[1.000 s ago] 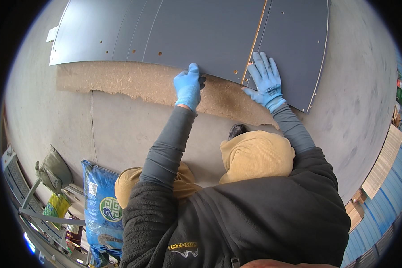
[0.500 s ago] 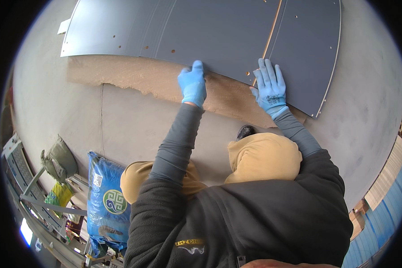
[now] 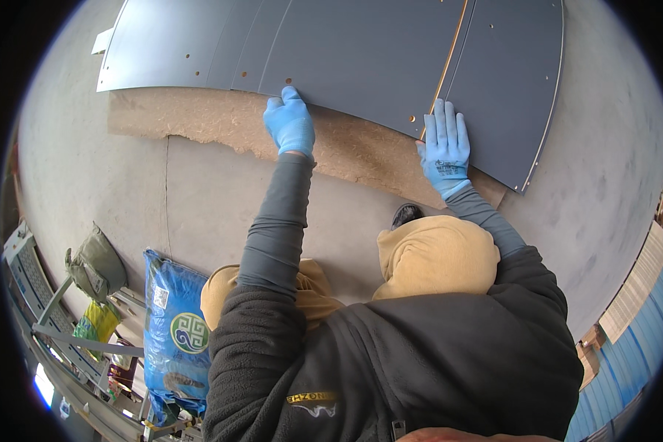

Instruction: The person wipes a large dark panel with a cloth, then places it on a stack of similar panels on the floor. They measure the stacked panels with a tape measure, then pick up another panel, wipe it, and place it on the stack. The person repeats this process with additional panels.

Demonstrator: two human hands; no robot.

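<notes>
Both of my hands wear light blue gloves. My left hand (image 3: 289, 124) is closed at the near edge of a dark grey panel (image 3: 346, 59), just below a small round hole. Its fingers are curled; whatever they hold, if anything, is hidden. Farther right, my right hand (image 3: 446, 144) lies flat with its fingers stretched out on the panel, beside a narrow orange-brown seam (image 3: 449, 62) that crosses it. Under the panel, a brown board or sheet (image 3: 191, 118) with a ragged near edge sticks out toward me.
Grey concrete floor (image 3: 221, 199) surrounds the panel. At the lower left stand a blue printed bag (image 3: 173, 317), a grey-green sack (image 3: 99, 261) and a metal frame (image 3: 40, 287). Blue sheeting (image 3: 633, 353) and a corrugated beige sheet (image 3: 637, 287) line the right side. My bent knees are close below the panel.
My left hand has slid left along the panel's near edge, toward the round hole. My right hand stays nearly in place, its fingers now closer together.
</notes>
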